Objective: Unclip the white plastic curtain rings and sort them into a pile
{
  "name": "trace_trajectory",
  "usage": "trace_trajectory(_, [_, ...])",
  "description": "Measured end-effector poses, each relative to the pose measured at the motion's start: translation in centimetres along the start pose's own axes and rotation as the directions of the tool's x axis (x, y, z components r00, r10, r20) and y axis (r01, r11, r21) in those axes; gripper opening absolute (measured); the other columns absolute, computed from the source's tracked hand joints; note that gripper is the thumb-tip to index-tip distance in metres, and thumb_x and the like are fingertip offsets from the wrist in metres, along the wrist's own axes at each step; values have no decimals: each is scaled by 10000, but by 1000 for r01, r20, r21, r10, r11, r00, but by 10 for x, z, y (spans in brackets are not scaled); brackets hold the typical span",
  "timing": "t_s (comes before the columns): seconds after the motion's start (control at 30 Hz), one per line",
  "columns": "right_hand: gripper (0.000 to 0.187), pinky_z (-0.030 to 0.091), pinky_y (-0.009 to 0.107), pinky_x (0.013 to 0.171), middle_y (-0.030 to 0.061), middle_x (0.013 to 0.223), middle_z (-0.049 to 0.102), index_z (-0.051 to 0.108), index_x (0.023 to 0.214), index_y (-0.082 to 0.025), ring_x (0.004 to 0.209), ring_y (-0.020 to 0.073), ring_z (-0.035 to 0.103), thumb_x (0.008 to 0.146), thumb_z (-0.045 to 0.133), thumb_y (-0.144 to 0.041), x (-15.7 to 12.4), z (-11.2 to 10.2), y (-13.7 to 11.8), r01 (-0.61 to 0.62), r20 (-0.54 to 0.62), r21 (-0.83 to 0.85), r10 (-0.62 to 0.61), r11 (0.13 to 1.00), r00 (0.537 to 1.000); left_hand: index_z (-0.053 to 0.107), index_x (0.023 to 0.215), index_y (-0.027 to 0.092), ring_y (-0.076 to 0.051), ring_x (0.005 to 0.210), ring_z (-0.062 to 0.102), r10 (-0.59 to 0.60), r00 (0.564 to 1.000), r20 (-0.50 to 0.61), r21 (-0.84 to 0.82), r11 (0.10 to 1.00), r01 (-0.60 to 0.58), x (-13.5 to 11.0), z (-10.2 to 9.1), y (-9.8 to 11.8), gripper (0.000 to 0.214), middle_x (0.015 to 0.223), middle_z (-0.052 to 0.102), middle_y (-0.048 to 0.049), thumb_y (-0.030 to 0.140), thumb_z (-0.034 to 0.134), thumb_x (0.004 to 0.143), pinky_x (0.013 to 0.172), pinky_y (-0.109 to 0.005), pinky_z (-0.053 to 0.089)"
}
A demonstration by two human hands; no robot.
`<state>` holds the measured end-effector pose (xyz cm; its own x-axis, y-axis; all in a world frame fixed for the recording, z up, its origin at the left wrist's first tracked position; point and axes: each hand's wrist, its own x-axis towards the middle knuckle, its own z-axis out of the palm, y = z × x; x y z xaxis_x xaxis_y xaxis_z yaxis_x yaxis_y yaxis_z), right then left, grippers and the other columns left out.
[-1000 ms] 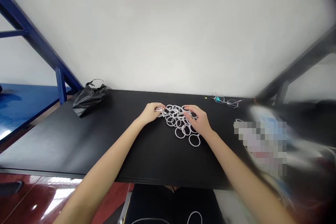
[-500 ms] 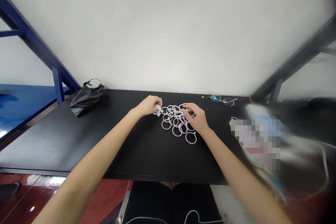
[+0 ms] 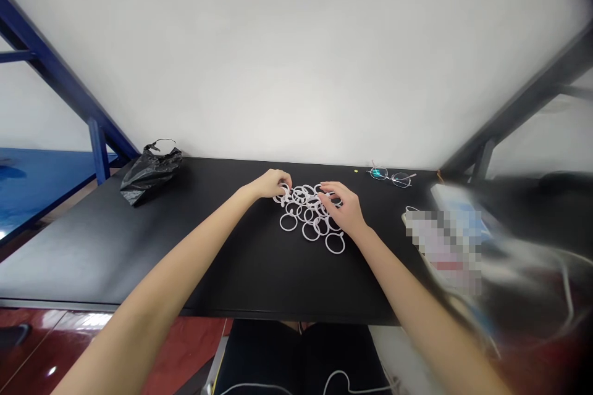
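Observation:
A pile of several white plastic rings (image 3: pixel 308 213) lies in the middle of the black table (image 3: pixel 185 247). My left hand (image 3: pixel 271 185) rests at the pile's left edge, fingers curled and pinched on white rings. My right hand (image 3: pixel 343 210) lies on the right side of the pile, fingers bent over the rings and touching them. One ring (image 3: pixel 335 243) sits apart at the near right of the pile.
A crumpled black plastic bag (image 3: pixel 151 173) sits at the table's far left. A pair of glasses (image 3: pixel 391 177) lies at the far right by the white wall. Blurred items (image 3: pixel 445 237) crowd the right end. Blue metal framing (image 3: pixel 99 148) stands left.
The left hand shifted slightly right into the pile's edge. The right hand stayed on the pile with small finger movement. The view drifted a little.

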<state>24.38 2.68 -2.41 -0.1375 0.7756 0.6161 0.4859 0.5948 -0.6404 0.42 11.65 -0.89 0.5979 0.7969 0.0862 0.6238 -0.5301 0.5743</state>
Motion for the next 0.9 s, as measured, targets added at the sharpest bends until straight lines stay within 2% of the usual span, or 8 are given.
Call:
trace_trajectory(0.17, [202, 594, 345, 700, 116, 1061, 705, 696, 942, -196, 934, 231, 688, 885, 611, -370, 0, 1, 0, 3, -6, -1, -3, 1000, 1000, 670, 933, 165, -141, 669, 597, -99, 995, -32, 28, 995, 99, -7, 1, 1, 331, 768, 682, -2, 108, 581, 619, 612, -228, 438])
trace_trajectory(0.3, [183, 590, 361, 733, 110, 1066, 704, 696, 945, -203, 944, 231, 685, 889, 605, -352, -1, 1, -1, 9, -27, -16, -10, 1000, 1000, 701, 808, 168, -163, 773, 609, -36, 963, -267, 101, 993, 65, -31, -7, 8, 248, 849, 673, -42, 87, 519, 660, 717, -262, 466])
trace_trajectory(0.37, [174, 586, 369, 744, 111, 1058, 705, 696, 937, -203, 955, 234, 681, 890, 602, -341, -1, 1, -2, 12, -30, -17, -13, 1000, 999, 703, 815, 164, -169, 832, 621, 6, 919, -394, 15, 1000, 0, -43, -8, 12, 279, 898, 677, -52, 68, 486, 669, 782, -278, 480])
trace_trajectory(0.43, [168, 582, 370, 742, 111, 1048, 708, 696, 928, -203, 956, 235, 680, 891, 601, -337, -1, 2, -2, 13, -26, -19, -13, 1000, 1000, 702, 864, 158, -176, 884, 638, -8, 894, -448, -138, 989, -61, -53, -5, 16, 309, 942, 693, -57, 66, 471, 679, 814, -288, 495])
trace_trajectory(0.57, [160, 578, 368, 736, 110, 1038, 712, 693, 926, -205, 955, 233, 676, 892, 598, -329, -1, 2, -5, 13, -25, -29, -14, 999, 1000, 653, 1085, 124, -181, 867, 674, -93, 923, -374, -509, 852, -121, -62, 7, 27, 426, 962, 722, -74, 84, 461, 707, 756, -287, 530])
trace_trajectory(0.63, [150, 577, 370, 752, 110, 1043, 711, 692, 936, -205, 965, 234, 673, 893, 597, -312, -1, 2, -10, 31, -30, -27, -31, 999, 999, 625, 1145, 117, -187, 873, 685, -98, 947, -307, -616, 779, -119, -64, 11, 35, 447, 977, 729, -84, 90, 475, 725, 749, -291, 537])
trace_trajectory(0.77, [151, 562, 393, 827, 90, 1025, 717, 683, 994, -217, 970, 234, 667, 888, 605, -290, -4, 5, -33, 89, 9, 11, -89, 996, 996, 648, 1139, 136, -213, 983, 675, -64, 979, -196, -672, 735, -86, -70, 15, 54, 361, 1099, 713, -103, 147, 516, 804, 793, -304, 540])
trace_trajectory(0.9, [147, 564, 339, 723, 54, 892, 694, 674, 954, -222, 776, 180, 651, 900, 592, -331, -10, 12, -54, -25, 108, 167, 7, 986, 994, 669, 1123, 146, -223, 1039, 647, -11, 982, -189, -647, 754, -116, -72, 16, 63, 314, 1163, 685, -102, 187, 558, 832, 876, -319, 515])
